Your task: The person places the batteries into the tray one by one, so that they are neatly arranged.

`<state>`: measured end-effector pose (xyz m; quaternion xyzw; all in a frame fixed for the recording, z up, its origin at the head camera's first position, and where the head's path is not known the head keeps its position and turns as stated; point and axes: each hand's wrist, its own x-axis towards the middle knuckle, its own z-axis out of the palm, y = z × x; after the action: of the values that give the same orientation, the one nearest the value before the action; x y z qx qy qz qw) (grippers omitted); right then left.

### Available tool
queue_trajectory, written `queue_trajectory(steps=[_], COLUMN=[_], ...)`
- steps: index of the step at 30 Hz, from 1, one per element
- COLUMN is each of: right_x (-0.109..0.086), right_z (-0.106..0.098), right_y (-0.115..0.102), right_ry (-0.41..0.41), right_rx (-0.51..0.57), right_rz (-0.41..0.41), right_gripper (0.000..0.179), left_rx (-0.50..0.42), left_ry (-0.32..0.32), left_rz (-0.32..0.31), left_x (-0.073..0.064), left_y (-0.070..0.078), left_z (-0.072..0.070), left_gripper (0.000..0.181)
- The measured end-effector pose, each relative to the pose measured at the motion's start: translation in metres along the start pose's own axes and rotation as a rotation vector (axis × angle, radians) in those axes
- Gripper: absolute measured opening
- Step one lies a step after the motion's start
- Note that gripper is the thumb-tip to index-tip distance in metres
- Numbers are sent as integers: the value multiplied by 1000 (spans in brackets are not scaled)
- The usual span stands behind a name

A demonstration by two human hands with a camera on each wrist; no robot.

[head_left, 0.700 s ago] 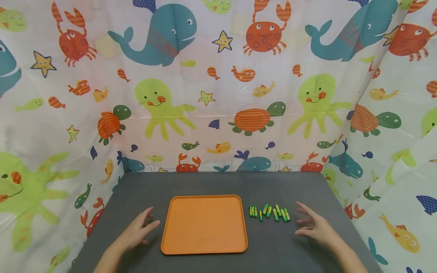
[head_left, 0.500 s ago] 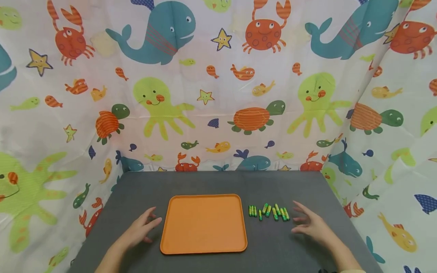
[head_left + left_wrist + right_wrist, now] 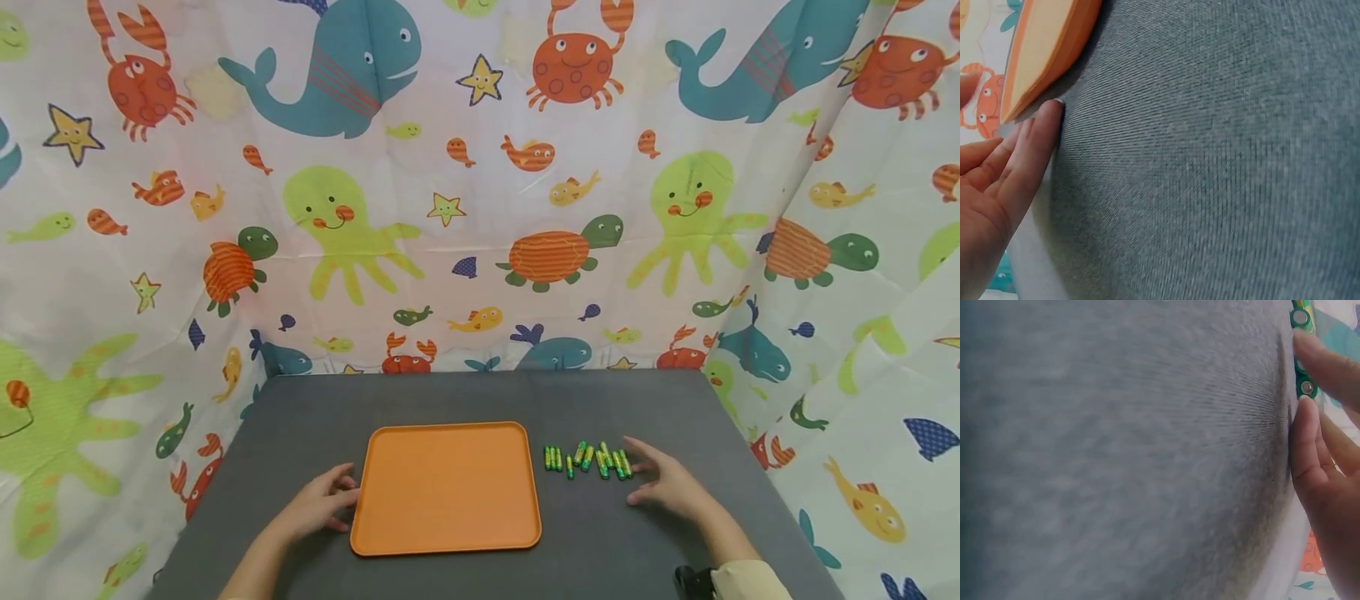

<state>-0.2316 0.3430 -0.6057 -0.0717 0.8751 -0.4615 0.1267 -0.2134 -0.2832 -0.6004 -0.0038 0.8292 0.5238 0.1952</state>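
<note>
An orange tray lies flat on the dark grey table. My left hand is at its left edge, fingers relaxed and spread, fingertips right at the rim; in the left wrist view the hand is low beside the tray's corner. To the tray's right lie several green and yellow batteries in a loose row. My right hand is just right of them, thumb and fingers apart. The right wrist view shows the right hand's fingertips close to the battery ends.
A white curtain printed with sea animals hangs behind the table and along both sides. Grey table surface stretches behind the tray. A black band and a pale sleeve show at the right wrist.
My right hand has moved left, closer to the batteries. My left hand has moved right to the tray's left edge. The tray and batteries rest where they were; the head view has shifted slightly.
</note>
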Motion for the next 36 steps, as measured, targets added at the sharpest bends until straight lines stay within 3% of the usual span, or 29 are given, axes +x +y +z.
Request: queue_trajectory(steps=[4, 9, 16, 28, 36], right_x=[9, 17, 15, 15, 9], right_z=[-3, -7, -6, -4, -10], right_y=[3, 2, 1, 3, -6], right_ry=[-4, -8, 15, 56, 76], right_rx=[-80, -139, -189, -214, -118], right_rz=[19, -19, 1, 32, 47], right_gripper=[99, 85, 63, 58, 59], left_rx=[37, 73, 74, 41, 9], left_ry=[-64, -96, -127, -127, -132], left_rz=[66, 107, 107, 54, 63], left_x=[4, 5, 7, 8, 10], left_y=[-3, -2, 2, 5, 1], left_z=[0, -2, -1, 1, 0], left_gripper=[78, 82, 86, 90, 90])
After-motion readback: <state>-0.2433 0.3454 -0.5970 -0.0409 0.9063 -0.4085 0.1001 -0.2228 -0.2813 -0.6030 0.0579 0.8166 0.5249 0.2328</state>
